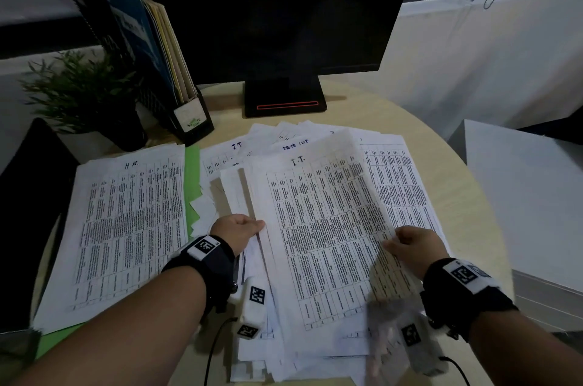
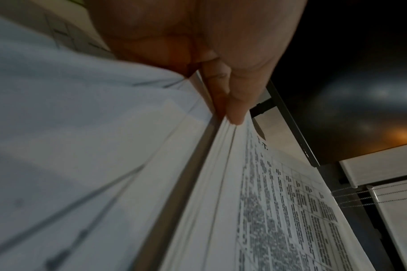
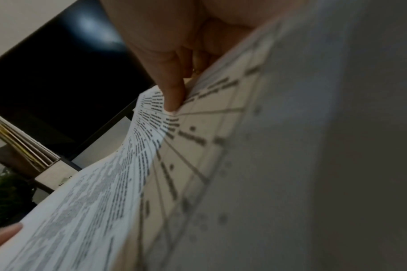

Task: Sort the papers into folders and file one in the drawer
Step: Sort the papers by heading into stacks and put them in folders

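A printed sheet headed "I.T." [image 1: 318, 228] tops a loose pile of papers [image 1: 394, 171] in the middle of the round table. My left hand [image 1: 239, 232] pinches the left edge of a few top sheets [image 2: 225, 165], thumb on top. My right hand [image 1: 410, 243] pinches the right edge of the same top sheets [image 3: 128, 183] and lifts that edge a little. To the left, a stack headed "H.R." [image 1: 126, 234] lies on an open green folder [image 1: 191, 183].
A dark monitor [image 1: 277, 7] stands on its base [image 1: 285, 98] behind the pile. A black file holder with folders [image 1: 164, 70] and a potted plant [image 1: 85, 92] stand at the back left. A white cabinet [image 1: 530, 196] is to the right of the table [image 1: 441, 120].
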Tool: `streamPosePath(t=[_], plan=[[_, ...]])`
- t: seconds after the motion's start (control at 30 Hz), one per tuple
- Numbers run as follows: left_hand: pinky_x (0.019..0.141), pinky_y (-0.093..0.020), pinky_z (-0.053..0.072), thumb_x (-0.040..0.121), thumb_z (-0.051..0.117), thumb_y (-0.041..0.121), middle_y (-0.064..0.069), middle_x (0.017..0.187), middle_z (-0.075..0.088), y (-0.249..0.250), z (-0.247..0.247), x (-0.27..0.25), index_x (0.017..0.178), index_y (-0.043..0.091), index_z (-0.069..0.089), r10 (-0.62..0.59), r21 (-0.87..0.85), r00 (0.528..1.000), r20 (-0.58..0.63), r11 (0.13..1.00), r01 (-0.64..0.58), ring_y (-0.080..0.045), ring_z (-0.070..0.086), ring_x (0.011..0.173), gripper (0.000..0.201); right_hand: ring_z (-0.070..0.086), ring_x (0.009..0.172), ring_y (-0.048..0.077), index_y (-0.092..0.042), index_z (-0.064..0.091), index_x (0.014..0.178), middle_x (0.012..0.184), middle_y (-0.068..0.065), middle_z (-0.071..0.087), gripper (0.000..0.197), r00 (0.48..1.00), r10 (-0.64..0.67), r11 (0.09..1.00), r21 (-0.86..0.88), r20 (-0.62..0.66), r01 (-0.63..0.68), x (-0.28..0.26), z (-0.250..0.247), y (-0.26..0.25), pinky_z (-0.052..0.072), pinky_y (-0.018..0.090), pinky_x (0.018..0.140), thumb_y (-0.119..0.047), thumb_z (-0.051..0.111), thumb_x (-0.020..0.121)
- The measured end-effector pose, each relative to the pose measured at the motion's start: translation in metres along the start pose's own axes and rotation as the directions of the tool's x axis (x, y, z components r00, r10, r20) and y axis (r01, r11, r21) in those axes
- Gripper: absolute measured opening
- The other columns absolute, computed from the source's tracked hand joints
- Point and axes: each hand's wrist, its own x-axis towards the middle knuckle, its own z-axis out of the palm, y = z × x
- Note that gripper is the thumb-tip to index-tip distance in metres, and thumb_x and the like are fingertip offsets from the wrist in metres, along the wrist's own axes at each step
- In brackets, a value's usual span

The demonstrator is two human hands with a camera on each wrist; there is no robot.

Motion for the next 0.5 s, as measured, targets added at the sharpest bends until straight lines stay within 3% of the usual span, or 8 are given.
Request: streamPosePath(t=[0.07,0.13,0.23,0.33,0.43,0.5], plan=[[0.069,-0.02,0.039,0.085,0.069,0.023,-0.003,0.086,0.06,0.0,0.001,0.0,0.073,0.009,0.059,0.009,0.011,1.0,-0.002,1.0,-0.009,-0.018,0.053,0.086,0.021,0.053,0.058,0.017,-0.008,0.067,0.072,0.063,0.006,0.062,0.014,1.0,0.009,0.999,-0.053,-0.008,-0.01,0.0,-0.001,-0.002,0.045,0.024,0.057,-0.018,0.073,0.081],[0.062,-0.019,0.04,0.085,0.069,0.023,-0.002,0.083,0.061,0.001,0.001,0.0,0.07,0.008,0.059,0.017,0.01,1.0,0.0,1.0,-0.017,-0.016,0.053,0.082,0.023,0.058,0.068,0.021,-0.002,0.071,0.086,0.077,0.015,0.068,0.018,1.0,0.011,0.996,-0.092,-0.013,-0.012,-0.001,-0.003,-0.005,0.051,0.03,0.068,-0.019,0.071,0.082],[0.075,-0.019,0.036,0.087,0.067,0.022,0.008,0.079,0.059,0.001,0.001,-0.002,0.078,0.003,0.062,0.022,-0.005,0.999,0.024,1.0,-0.022,-0.01,0.053,0.084,0.021,0.064,0.089,0.03,0.004,0.069,0.097,0.095,0.021,0.069,0.026,0.998,0.015,0.993,-0.113,-0.057,-0.022,-0.002,-0.008,-0.008,0.05,0.034,0.08,-0.018,0.069,0.085],[0.08,-0.019,0.035,0.088,0.065,0.021,0.005,0.089,0.06,0.0,0.0,-0.002,0.09,-0.003,0.065,0.026,0.001,0.999,0.019,1.0,-0.026,-0.011,0.053,0.09,0.024,0.062,0.081,0.028,0.002,0.069,0.094,0.091,0.02,0.068,0.023,0.997,0.025,0.989,-0.145,-0.077,-0.036,0.0,-0.013,-0.005,0.05,0.034,0.078,-0.02,0.069,0.086],[0.072,-0.021,0.037,0.089,0.063,0.02,0.0,0.083,0.059,-0.002,-0.001,-0.001,0.069,0.008,0.055,0.011,0.027,1.0,0.002,1.0,-0.011,-0.017,0.053,0.086,0.025,0.063,0.094,0.034,0.005,0.067,0.102,0.1,0.023,0.068,0.027,0.993,0.055,0.988,-0.135,-0.106,-0.069,0.003,-0.017,0.001,0.049,0.037,0.084,-0.017,0.067,0.086],[0.065,-0.024,0.037,0.089,0.063,0.018,-0.002,0.081,0.056,-0.004,-0.002,0.003,0.074,0.012,0.051,0.016,0.092,0.999,-0.035,0.996,-0.013,-0.021,0.051,0.084,0.02,0.063,0.096,0.035,0.006,0.066,0.103,0.101,0.024,0.067,0.027,0.992,0.055,0.989,-0.13,-0.113,-0.069,0.004,-0.019,0.002,0.049,0.038,0.084,-0.016,0.067,0.086]])
